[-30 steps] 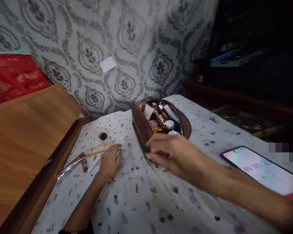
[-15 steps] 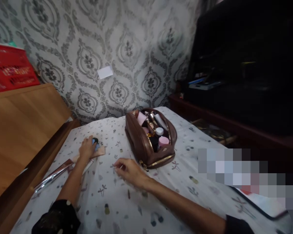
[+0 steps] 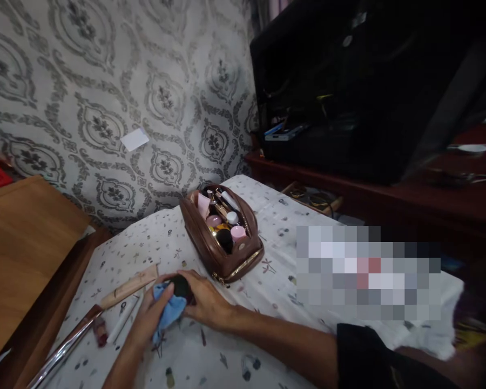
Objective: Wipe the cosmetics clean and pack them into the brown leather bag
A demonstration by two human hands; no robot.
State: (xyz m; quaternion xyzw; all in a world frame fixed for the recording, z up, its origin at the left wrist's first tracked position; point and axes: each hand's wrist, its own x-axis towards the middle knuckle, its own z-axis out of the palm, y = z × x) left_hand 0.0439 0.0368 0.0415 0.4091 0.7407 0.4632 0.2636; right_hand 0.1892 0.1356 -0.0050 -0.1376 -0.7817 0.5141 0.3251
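Just in front of the brown makeup bag [image 3: 200,246], my two hands meet low over the patterned tablecloth. My left hand [image 3: 148,310] is closed on a crumpled blue cloth [image 3: 170,312], which presses against a dark round object [image 3: 180,286]. From the other side my right hand [image 3: 208,301] grips that dark object; its exact kind is unclear. The bag lies unzipped, with a pink-lidded jar [image 3: 238,233], a white-capped jar [image 3: 232,218], brushes and tubes inside. Left of my hands are a beige flat strip [image 3: 132,286], a slim white tube [image 3: 122,320] and a small dark red item [image 3: 100,331].
A long shiny rose-gold strip [image 3: 62,354] runs along the left table edge, beside a wooden board [image 3: 28,232]. A dark television [image 3: 328,102] stands at the right above an open drawer [image 3: 311,199]. A pixelated patch covers the table's right side.
My left hand has lifted the blue cloth and dark object from the left and brought them toward the middle. My right hand has closed on the dark object. The view has turned right.
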